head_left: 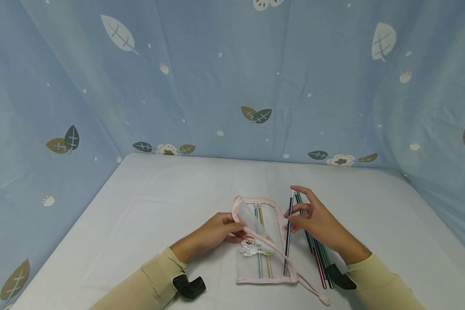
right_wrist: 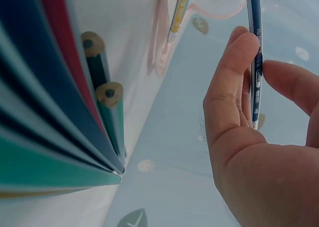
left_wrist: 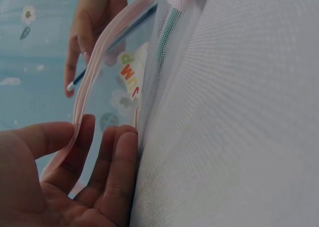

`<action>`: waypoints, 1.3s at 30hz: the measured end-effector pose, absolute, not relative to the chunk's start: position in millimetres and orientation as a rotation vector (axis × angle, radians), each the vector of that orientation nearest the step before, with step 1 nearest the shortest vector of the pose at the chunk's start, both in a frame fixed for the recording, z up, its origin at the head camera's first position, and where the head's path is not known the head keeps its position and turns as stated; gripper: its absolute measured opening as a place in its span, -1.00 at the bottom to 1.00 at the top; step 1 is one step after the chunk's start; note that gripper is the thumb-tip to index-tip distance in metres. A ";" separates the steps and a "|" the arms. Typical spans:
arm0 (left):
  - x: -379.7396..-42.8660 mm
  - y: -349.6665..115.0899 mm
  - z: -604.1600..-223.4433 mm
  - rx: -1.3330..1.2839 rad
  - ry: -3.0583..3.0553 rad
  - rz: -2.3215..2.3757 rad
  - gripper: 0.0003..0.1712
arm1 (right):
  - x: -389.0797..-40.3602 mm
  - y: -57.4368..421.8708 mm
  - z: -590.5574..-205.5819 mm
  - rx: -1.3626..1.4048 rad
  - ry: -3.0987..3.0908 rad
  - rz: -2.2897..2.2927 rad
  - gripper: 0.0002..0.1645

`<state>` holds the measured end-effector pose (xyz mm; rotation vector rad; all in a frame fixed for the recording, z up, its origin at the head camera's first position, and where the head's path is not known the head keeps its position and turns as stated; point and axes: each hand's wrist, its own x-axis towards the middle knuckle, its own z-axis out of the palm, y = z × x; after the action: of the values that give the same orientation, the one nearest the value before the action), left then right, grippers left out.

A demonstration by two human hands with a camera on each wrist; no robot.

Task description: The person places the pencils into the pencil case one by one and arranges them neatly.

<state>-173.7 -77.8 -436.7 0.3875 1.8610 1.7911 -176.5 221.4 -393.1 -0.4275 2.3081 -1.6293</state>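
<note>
inwardly angled, right hand [head_left: 317, 220], fingers pinching blue pencil [right_wrist: 255, 20]; left hand [head_left: 218, 228], fingers gripping pouch [head_left: 248, 267]

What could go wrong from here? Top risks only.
1. The left hand pinches the mesh pouch by its pink edge; if that slips, the soft opening could sag against the pencil.
2. The dark blue pencil in the right hand has its lower end near the pouch's bottom corner, so it might snag the mesh or seam.
3. Loose pencils lie close by the right hand, which could knock them.
</note>
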 end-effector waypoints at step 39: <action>-173.4 -78.2 -435.3 0.408 1.857 1.788 -0.66 | -167.6 212.7 -397.2 -0.620 2.273 -1.331 -0.31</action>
<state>-173.4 -78.2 -435.3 0.4077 1.8567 1.7877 -167.6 212.7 -397.2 -0.6201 2.2730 -1.3307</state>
